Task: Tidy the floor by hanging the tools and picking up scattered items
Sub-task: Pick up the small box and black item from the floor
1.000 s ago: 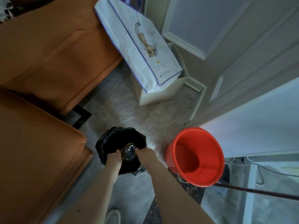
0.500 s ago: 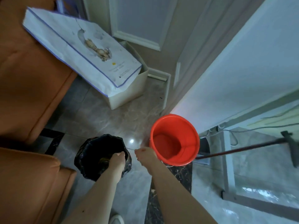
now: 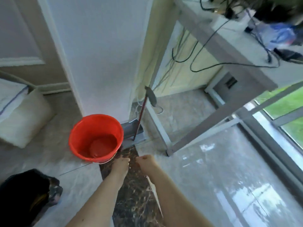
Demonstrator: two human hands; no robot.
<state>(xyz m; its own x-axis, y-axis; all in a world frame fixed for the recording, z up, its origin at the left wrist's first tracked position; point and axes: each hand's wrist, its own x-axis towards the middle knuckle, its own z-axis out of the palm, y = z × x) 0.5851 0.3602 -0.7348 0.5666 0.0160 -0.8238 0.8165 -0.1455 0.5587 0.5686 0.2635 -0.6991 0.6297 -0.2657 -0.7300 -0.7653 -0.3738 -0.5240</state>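
My left hand (image 3: 120, 164) and my right hand (image 3: 145, 162) hang side by side over the dark marble floor strip, fingers loosely curled, holding nothing. Just left of and beyond my left hand stands an empty red bucket (image 3: 95, 138). Behind the bucket, a grey dustpan (image 3: 133, 131) with a long red handle (image 3: 140, 115) leans upright at the wall corner; its grey grip (image 3: 151, 97) is at the top. A black-lined bin (image 3: 24, 194) stands at the lower left, away from both hands.
A white box (image 3: 24, 122) sits on the floor at the left. A grey-framed desk (image 3: 229, 51) with hanging cables (image 3: 196, 63) fills the upper right, its leg (image 3: 161, 130) near the dustpan. Glass sliding doors (image 3: 270, 145) run along the right.
Both hands have left the black bin and moved right, past the red bucket. The view swung right, so the orange sofa is gone and the desk and doors appear.
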